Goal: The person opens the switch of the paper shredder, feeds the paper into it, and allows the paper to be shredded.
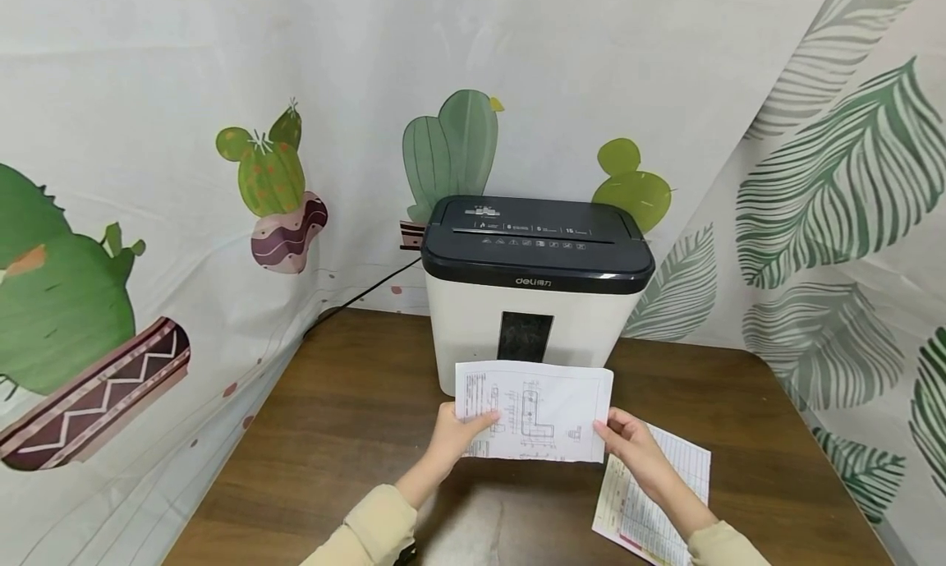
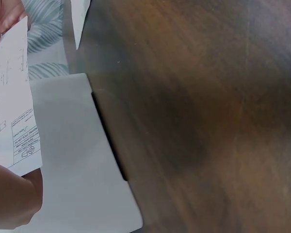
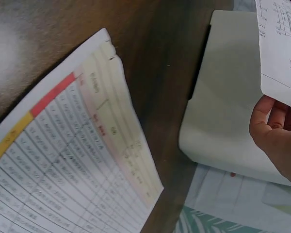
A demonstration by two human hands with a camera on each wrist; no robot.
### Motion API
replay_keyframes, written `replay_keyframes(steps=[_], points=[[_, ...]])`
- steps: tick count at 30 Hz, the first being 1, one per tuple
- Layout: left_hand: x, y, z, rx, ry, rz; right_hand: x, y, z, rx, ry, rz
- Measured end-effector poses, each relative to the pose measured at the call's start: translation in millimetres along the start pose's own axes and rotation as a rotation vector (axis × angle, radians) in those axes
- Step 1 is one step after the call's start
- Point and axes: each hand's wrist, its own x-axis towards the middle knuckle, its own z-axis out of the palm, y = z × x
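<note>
A sheet of paper (image 1: 562, 402) printed with a technical drawing is held up between both hands, in front of a white paper shredder (image 1: 473, 319) with a black top. My left hand (image 1: 452, 436) pinches the sheet's left side, thumb on the printed face. At the right edge my right hand (image 1: 634, 444) pinches it between thumb and fingers. In the left wrist view, the sheet's title block (image 2: 25, 138) shows beside the hand (image 2: 12, 196). The right wrist view has curled fingers (image 3: 269, 116) at the sheet's lower edge.
Printed forms (image 1: 661, 492) with ruled tables lie on the brown wooden table (image 1: 355, 385), partly under the right forearm. A black cord (image 1: 362, 291) runs left from the shredder. Behind hangs a curtain (image 1: 355, 57) with cactus and leaf prints. The shredder's feed slot (image 1: 532, 236) faces up.
</note>
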Motion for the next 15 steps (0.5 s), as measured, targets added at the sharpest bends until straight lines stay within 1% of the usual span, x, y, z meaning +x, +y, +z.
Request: replay_keyframes(steps=[5, 10, 12, 15], points=[[-0.5, 13.0, -0.5, 0.006, -0.01, 0.008, -2.1, -9.2, -1.3, 0.008, -0.022, -0.044], [-0.1, 26.2, -0.2, 0.025, -0.016, 0.013, -3.2, -18.3, -1.6, 0.003, 0.011, -0.103], [0.6, 31.7, -0.6, 0.043, -0.021, 0.02, -3.2, -21.8, -1.2, 0.005, 0.028, -0.128], [1.3, 40.5, -2.0, 0.075, -0.024, 0.035, -3.5, -27.3, -0.8, 0.008, 0.031, -0.159]])
